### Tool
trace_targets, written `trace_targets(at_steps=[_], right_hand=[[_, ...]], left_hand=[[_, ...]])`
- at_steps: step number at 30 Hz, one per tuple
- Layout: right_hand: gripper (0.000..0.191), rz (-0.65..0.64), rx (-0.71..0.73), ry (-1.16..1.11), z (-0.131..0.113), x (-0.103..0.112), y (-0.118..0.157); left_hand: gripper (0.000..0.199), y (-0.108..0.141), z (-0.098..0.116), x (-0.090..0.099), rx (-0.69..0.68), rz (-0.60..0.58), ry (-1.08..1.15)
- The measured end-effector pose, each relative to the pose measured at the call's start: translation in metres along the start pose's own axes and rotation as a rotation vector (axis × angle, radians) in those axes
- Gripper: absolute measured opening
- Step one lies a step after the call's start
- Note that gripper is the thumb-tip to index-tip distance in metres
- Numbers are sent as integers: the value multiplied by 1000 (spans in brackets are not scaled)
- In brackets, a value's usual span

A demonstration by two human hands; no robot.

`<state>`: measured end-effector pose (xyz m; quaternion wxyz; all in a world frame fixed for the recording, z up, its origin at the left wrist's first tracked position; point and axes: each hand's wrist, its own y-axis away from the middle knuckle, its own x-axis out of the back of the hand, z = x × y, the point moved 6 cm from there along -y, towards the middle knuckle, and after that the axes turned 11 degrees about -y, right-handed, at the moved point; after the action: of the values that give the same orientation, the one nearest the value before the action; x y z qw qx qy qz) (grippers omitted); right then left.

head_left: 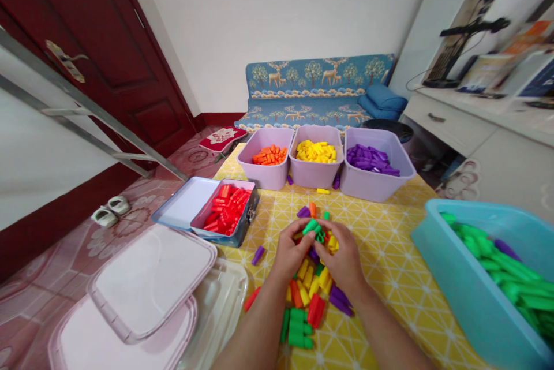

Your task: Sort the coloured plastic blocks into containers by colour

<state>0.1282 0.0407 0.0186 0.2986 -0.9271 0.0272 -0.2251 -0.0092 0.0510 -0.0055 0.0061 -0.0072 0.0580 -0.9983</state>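
My left hand (294, 253) and my right hand (340, 258) meet above the middle of the yellow patterned tablecloth (381, 260). Between their fingertips, they hold small green plastic pegs (314, 229) that look joined together. Below my hands lies a loose heap of yellow, orange, purple and green plastic pegs (308, 283). A stack of green pegs (296, 328) sits nearest my wrists. A purple peg (258, 254) lies apart, left of my left hand.
Three lilac tubs hold orange (269, 155), yellow (315, 152) and purple pegs (370, 160) at the far edge. A tin (225, 214) of red pegs stands left, a turquoise tub (480, 277) of green pegs right. Stacked lids (151, 280) lie on the floor at left.
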Motion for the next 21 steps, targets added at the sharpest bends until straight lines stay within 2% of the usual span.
trace_targets(at_steps=[3,7,9,13,16,18,21], right_hand=[[39,-15,43,68,1,0,-1],[12,34,85,56,-2,8,-3],[8,100,66,11,-5,15,-3],[12,158,-46,-179,-9,21,-1],[18,114,-151,-351,-5,13,2],[31,81,-227,-431,0,6,4],[42,38,-262,-435,2,2,4]], left_hand=[[38,-1,-7,5,33,71,40],[38,-3,-9,12,55,164,62],[35,-3,-8,13,53,172,48],[33,-3,-3,12,15,157,21],[33,-2,1,10,-27,120,2],[32,-1,3,9,-53,94,-31],[31,1,8,8,-95,68,-101]])
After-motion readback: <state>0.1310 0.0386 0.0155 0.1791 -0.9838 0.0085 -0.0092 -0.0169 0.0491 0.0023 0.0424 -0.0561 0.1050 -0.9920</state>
